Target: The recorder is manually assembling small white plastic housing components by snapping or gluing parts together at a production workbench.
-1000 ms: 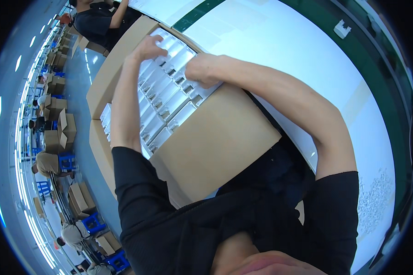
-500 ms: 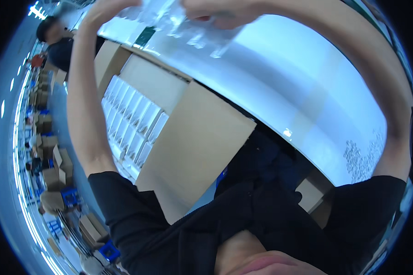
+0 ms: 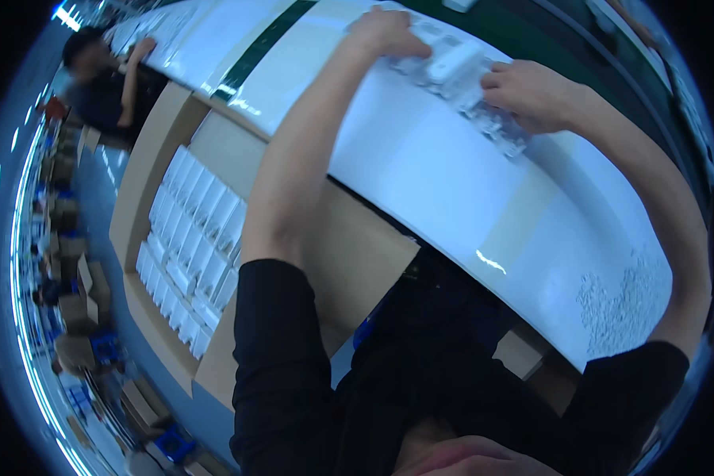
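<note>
A clear plastic tray (image 3: 484, 117) with moulded pockets lies at the far side of the white worktable (image 3: 420, 151). A white oblong piece (image 3: 456, 62) rests on it between my hands. My left hand (image 3: 385, 33) grips the tray's left end, its fingertips partly hidden. With curled fingers, my right hand (image 3: 531, 95) holds the tray near its right end.
An open cardboard box (image 3: 194, 361) at the left holds rows of white pieces (image 3: 190, 238). Many small clear bits (image 3: 623, 305) are heaped on the table at the right. A co-worker (image 3: 103, 83) sits farther along the table at the far left.
Both hands and the clear tray sit farther right and lower in the picture. The white piece on the tray now shows. My view has also shifted, revealing more of the box.
</note>
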Available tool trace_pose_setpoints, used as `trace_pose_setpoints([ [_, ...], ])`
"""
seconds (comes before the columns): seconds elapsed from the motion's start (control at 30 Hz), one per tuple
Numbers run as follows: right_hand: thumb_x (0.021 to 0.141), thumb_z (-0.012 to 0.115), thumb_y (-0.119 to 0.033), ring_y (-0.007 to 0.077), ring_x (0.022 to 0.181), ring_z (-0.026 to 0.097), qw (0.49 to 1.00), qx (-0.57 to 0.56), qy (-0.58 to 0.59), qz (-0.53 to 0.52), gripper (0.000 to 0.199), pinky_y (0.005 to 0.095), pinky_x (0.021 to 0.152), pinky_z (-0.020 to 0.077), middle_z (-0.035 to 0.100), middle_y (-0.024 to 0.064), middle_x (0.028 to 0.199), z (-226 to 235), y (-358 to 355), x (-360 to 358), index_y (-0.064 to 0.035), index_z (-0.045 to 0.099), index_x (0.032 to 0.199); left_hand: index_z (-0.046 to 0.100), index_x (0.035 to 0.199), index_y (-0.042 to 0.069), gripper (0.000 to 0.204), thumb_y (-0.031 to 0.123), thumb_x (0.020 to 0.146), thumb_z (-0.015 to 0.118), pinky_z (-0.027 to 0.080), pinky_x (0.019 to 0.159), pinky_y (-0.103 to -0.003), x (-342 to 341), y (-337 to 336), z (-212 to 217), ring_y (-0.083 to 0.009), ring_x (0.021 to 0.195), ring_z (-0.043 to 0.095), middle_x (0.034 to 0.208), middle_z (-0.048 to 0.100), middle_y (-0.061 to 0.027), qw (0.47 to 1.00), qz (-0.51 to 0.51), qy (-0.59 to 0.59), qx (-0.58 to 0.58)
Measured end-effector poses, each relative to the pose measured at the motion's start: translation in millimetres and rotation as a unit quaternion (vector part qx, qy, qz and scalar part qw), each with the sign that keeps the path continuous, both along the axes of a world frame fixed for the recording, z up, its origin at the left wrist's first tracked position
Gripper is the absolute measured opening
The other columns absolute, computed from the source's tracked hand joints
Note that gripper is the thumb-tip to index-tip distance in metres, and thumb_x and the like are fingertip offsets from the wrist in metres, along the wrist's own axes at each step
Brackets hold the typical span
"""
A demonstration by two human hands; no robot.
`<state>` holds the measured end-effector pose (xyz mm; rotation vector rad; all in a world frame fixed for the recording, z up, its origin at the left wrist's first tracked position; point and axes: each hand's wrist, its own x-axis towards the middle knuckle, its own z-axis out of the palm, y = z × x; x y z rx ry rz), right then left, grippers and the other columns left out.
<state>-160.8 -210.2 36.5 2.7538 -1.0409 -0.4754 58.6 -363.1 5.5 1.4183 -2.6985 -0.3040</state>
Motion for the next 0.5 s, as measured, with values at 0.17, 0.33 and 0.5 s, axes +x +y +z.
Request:
trace_pose_setpoints([
  [0.17,0.078,0.074,0.004,0.0245,0.102,0.057,0.996,0.034,0.050,-0.060,0.023,0.0319,0.093,0.0536,0.063,0.0069,0.110,16,2,5,-0.0047,0.067,0.098,0.057,0.142,0.012,0.077,0.049,0.076,0.070,0.052,0.098,-0.039,-4,-23,8,-0.0370,0.122,0.058,0.138,0.056,-0.0221,0.985,-0.002,-0.053,0.164],
  [0.33,0.077,0.074,0.006,0.0250,0.105,0.057,0.995,0.043,0.054,-0.070,0.025,0.0340,0.096,0.0535,0.063,0.0071,0.115,18,3,3,-0.0045,0.067,0.099,0.061,0.137,0.011,0.071,0.048,0.078,0.071,0.047,0.104,-0.042,16,22,17,-0.0340,0.124,0.055,0.137,0.057,-0.0197,0.997,-0.022,0.022,0.073],
  [0.5,0.076,0.073,0.007,0.0264,0.108,0.057,0.993,0.057,0.046,-0.088,0.026,0.0353,0.097,0.0531,0.063,0.0080,0.119,32,14,9,-0.0044,0.067,0.099,0.078,0.106,0.013,0.037,0.034,0.078,0.070,0.036,0.107,-0.054,10,39,-29,-0.0380,0.121,0.054,0.121,0.066,-0.0157,0.975,-0.127,0.111,-0.142],
])
